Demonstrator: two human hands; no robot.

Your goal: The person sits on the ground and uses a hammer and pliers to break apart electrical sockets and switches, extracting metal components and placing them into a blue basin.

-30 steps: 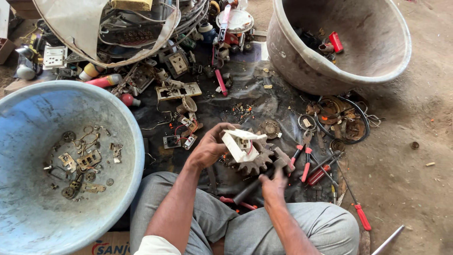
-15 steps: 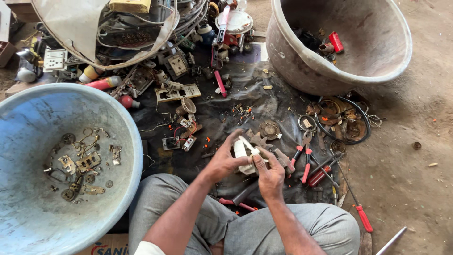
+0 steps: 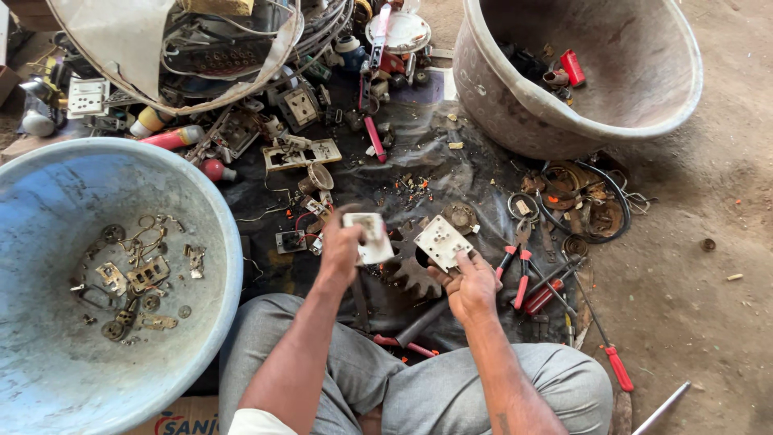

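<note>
Since half a second ago your two hands have drawn apart, and the white part they held together is now two pieces, one in each hand. Item one: white switch housing, held upright in your left hand, fingers wrapped closed around its lower edge, above your left knee. Item two: white square plate, tilted, pinched at its lower corner by your right hand, thumb and fingers closed on it; it sits just right of the housing, the two pieces apart. Item three: dark toothed gear, lying on the black sheet between and below your hands. Item four: large blue basin at your left, holding a small scatter of brass-coloured metal contacts, rings and clips near its middle. Item five: large grey-brown tub at upper right, holding a red piece and a few dark scraps against its far wall. Item six: red-handled pliers, just right of your right hand. Item seven: red-handled screwdriver, farther right on the ground. Item eight: a heap of old sockets, switch plates and wiring above the sheet, beyond your hands.
</note>
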